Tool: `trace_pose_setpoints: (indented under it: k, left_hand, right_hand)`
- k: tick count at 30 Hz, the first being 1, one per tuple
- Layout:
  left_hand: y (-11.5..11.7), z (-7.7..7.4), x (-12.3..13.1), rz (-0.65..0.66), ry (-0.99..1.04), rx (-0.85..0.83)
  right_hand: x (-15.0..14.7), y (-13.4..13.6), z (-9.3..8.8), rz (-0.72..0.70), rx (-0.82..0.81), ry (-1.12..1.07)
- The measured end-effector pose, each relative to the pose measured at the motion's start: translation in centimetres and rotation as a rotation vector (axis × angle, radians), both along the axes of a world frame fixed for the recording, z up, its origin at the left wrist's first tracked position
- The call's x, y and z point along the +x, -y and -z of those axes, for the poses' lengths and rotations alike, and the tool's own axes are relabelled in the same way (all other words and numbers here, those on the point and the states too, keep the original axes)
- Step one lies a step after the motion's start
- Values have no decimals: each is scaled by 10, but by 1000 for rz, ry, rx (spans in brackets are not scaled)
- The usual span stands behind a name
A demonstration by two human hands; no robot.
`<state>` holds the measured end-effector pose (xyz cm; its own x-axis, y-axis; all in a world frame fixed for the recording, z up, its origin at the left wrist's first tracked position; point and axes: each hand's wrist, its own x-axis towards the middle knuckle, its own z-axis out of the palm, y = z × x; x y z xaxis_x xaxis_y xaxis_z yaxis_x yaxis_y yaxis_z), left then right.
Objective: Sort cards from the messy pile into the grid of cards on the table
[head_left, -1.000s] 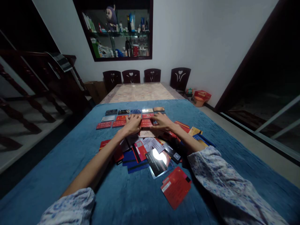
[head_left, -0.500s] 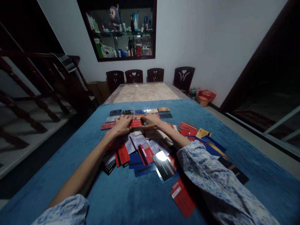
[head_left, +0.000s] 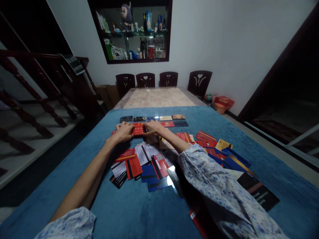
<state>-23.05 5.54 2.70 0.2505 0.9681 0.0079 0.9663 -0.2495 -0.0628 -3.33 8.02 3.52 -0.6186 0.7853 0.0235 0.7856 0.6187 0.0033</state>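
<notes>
A red card (head_left: pixel 138 129) is between my two hands, over the cards laid out in rows. The fingers of my left hand (head_left: pixel 124 131) are closed on its left edge. My right hand (head_left: pixel 152 128) pinches its right edge. Behind them a row of cards includes a black card (head_left: pixel 139 119), a blue card (head_left: pixel 153 118) and a brown card (head_left: pixel 178 117). Another red card (head_left: pixel 166 124) lies just right of my right fingers, beside a dark card (head_left: pixel 181 123). Nearer cards of the rows are partly hidden by my hands.
Loose cards overlap in front of my wrists, among them an orange-red card (head_left: pixel 134 166) and a pink-red card (head_left: pixel 160 166). More lie right of my right forearm, such as a gold card (head_left: pixel 223 144) and a black card (head_left: pixel 259 191). A blue cloth (head_left: pixel 119 212) covers the near table.
Both hands have moved left with the red card between them, uncovering the red card at right. My right sleeve now covers more of the near black card. The view has shifted slightly.
</notes>
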Motion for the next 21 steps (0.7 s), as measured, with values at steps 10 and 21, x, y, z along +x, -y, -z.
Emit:
trace_pose_setpoints:
  k: [10,21]
  left_hand:
    - [-8,8,-15,-42,35,-57]
    - [-18,18,-24,-27,52,-69]
  right_hand:
    - [-17,-7,4,5,-58,30]
    - [-25,-13,8,-29,-98,46]
